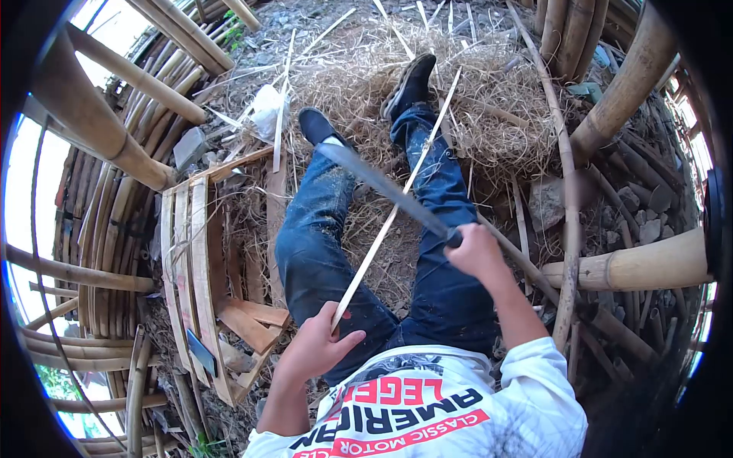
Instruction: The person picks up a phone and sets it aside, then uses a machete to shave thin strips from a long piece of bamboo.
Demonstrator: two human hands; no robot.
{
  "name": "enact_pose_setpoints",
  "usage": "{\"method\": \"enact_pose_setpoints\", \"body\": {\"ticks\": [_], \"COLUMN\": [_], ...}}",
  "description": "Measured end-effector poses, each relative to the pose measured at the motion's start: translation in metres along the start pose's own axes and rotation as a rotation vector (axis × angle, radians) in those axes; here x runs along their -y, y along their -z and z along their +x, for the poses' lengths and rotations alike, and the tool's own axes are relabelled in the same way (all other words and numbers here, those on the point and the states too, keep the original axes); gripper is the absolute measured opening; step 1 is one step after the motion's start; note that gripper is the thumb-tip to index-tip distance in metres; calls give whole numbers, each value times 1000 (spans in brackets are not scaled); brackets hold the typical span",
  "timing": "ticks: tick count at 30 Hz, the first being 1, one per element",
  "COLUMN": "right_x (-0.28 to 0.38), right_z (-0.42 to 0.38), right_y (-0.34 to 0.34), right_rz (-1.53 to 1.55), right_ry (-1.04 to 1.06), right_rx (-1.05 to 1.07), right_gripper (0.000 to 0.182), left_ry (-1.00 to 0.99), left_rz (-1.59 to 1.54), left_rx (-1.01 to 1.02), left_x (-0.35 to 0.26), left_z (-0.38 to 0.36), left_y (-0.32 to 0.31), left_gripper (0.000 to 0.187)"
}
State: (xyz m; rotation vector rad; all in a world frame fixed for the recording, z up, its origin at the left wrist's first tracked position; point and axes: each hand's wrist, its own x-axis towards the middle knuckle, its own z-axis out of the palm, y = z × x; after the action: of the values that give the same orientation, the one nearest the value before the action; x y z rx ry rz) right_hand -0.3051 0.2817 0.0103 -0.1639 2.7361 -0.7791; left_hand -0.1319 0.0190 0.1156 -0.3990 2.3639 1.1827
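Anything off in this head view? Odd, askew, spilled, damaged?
Mainly a blue phone-like slab, tilted against the slatted crate: it looks out of place beside rough wood. Tangled shavings lie strewn around the shoes, untidy but plausibly work waste. The knife is blurred, so I can't judge its edge.

Thick bamboo poles (626, 88) are framing both sides, pale shavings (504, 114) are covering part of the dirt ground (401, 259), grey rubble (649, 229) is lying at right, and daylight (23, 191) is glaring in at left.
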Motion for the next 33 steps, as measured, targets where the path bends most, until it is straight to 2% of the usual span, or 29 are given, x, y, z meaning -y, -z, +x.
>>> {"method": "enact_pose_setpoints", "body": {"ticks": [2, 7, 11, 12, 14, 18, 22, 25, 28, 30, 33], "right_x": [-13, 2, 29, 34, 39, 30, 15, -7, -21, -19, -10], "right_z": [22, 26, -6, -15, -23, -7, 27, 55, 67, 61, 56], "right_y": [8, 4, -6, -7, -7, -3, 8, 10, 5, 12, 8], "right_rz": [96, 77, 66, 63, 89, 37, 26, 98, 41, 95, 85], "right_ry": [-42, -45, 82, 124, 191, 239, 193, 20, -53, -56, -22], "right_rx": [-2, 4, 102, 141, 148, 126, 19, 3, -36, 1, -87], "right_gripper": [25, 24, 25, 24, 23, 25, 28, 31, 33, 37, 35], "left_ry": [13, 0, 32, 35, -69, -76, -129, -175, -100, -121, -92], "left_rz": [21, -41, -58, -62, -97, 53, 150, 209, 205, 204, 172], "left_rx": [19, 58, 67, 59, -89, -125, -173, -195, -138, -129, -75], "left_x": [-3, -6, -13, -10, -2, -19, -33, -35, -38, -38, -45], "left_z": [7, 27, 27, 25, 19, 1, -4, -3, 2, 6, 11], "left_y": [4, 4, 4, 0, -5, 4, 11, 11, 6, 4, 10], "left_gripper": [47, 46, 39, 39, 25, 23, 23, 25, 28, 28, 33]}}
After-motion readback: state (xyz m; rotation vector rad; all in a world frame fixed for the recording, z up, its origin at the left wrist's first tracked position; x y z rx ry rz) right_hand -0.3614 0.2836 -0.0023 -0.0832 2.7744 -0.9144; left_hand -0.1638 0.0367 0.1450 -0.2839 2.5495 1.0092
